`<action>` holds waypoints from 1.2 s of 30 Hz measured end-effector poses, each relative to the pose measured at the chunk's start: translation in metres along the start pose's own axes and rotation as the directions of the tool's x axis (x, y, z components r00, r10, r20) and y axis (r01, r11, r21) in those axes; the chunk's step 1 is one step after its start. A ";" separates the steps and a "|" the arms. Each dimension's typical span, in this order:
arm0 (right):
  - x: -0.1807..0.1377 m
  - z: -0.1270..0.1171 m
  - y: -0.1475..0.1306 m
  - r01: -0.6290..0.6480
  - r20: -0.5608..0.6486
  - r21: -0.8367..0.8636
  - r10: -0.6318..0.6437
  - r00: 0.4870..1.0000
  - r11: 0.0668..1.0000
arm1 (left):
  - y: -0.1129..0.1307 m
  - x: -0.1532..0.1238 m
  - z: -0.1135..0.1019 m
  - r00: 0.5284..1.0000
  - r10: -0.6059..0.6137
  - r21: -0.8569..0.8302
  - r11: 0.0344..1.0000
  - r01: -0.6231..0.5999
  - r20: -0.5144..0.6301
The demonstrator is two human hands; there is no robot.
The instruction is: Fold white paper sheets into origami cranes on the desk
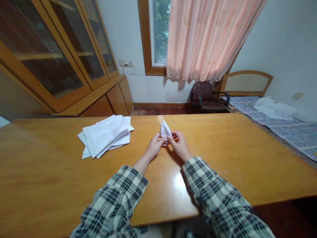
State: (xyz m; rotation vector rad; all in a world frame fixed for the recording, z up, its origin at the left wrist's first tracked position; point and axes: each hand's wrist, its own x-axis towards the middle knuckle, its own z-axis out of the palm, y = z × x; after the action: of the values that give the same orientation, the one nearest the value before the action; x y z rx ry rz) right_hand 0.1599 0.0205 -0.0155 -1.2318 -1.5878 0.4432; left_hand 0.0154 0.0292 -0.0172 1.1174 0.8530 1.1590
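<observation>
A small piece of folded white paper [165,128], pointed at the top, is held between my two hands just above the wooden table [218,142]. My left hand [155,144] pinches its lower left side, with the thumb in front. On the lower right, my right hand [180,144] grips it with thumb and fingers. Some fingertips are hidden behind the paper. To the left of my hands lies a loose stack of creased white paper sheets [105,135].
A glass-door cabinet [81,43] stands beyond the table at the left. Behind the table are a brown armchair [206,96] and a pink curtain [198,39] over the window. A bed [279,122] with a checked cover is at the right.
</observation>
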 end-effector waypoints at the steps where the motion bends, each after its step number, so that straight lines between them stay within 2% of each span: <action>1: 0.000 0.000 0.000 0.005 0.004 -0.004 -0.005 1.000 1.000 | 0.000 0.000 0.000 1.000 -0.001 0.001 1.000 0.001 0.002; 8: -0.001 0.002 0.001 -0.004 -0.001 -0.001 0.004 1.000 1.000 | -0.004 0.002 -0.002 0.999 -0.010 0.007 1.000 0.009 0.042; 13: 0.000 0.004 0.005 -0.082 0.041 0.108 0.078 0.996 0.991 | -0.006 0.002 -0.002 0.999 -0.010 0.024 1.000 0.009 0.052; 21: 0.001 0.001 -0.001 -0.149 -0.014 0.194 0.155 0.988 0.970 | 0.000 0.001 -0.001 1.000 0.007 0.061 0.998 -0.007 -0.005; 25: 0.001 0.000 -0.003 -0.186 0.018 0.272 0.189 0.982 0.944 | 0.001 0.000 -0.002 1.000 0.020 0.087 0.996 -0.019 -0.012; 31: 0.002 0.001 -0.006 -0.176 0.071 0.428 0.162 0.984 0.886 | 0.005 0.000 -0.004 0.999 -0.022 0.033 0.999 0.023 -0.033; 36: 0.003 0.000 -0.009 -0.177 0.088 0.446 0.154 0.984 0.877 | 0.007 0.000 -0.005 0.998 -0.041 0.020 0.999 0.043 -0.053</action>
State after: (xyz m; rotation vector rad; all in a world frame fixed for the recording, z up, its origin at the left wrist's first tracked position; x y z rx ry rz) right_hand 0.1560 0.0192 -0.0074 -0.9999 -1.3203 0.9073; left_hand 0.0091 0.0305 -0.0116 1.0854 0.9271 1.1512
